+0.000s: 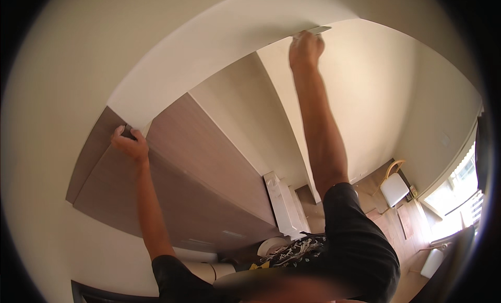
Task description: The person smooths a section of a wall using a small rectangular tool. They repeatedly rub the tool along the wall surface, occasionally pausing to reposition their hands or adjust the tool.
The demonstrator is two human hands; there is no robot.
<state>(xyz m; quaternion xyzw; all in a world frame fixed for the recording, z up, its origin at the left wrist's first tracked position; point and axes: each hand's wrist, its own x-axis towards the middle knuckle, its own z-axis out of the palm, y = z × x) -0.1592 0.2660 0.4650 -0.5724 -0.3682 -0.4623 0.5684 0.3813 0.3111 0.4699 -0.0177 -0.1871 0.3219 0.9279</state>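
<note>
High up, my right hand (307,48) is closed around a flat, thin-bladed scraper (319,29), its handle hidden in my fist. The blade lies against the lower edge of a white ceiling beam (229,39). On the left, my left hand (130,145) is closed, its thumb and fingers curled round the upper corner of a brown wood-grain cabinet panel (99,128). That corner meets the end of the white beam. Both arms are raised and stretched out.
Tall brown cabinet fronts (203,146) stand below my left arm. A long white box-like piece (284,204) is beneath them. Far right, a wooden chair with a white seat (395,189) stands on the wood floor near a bright window (456,183). A second pale seat (433,262) is nearer.
</note>
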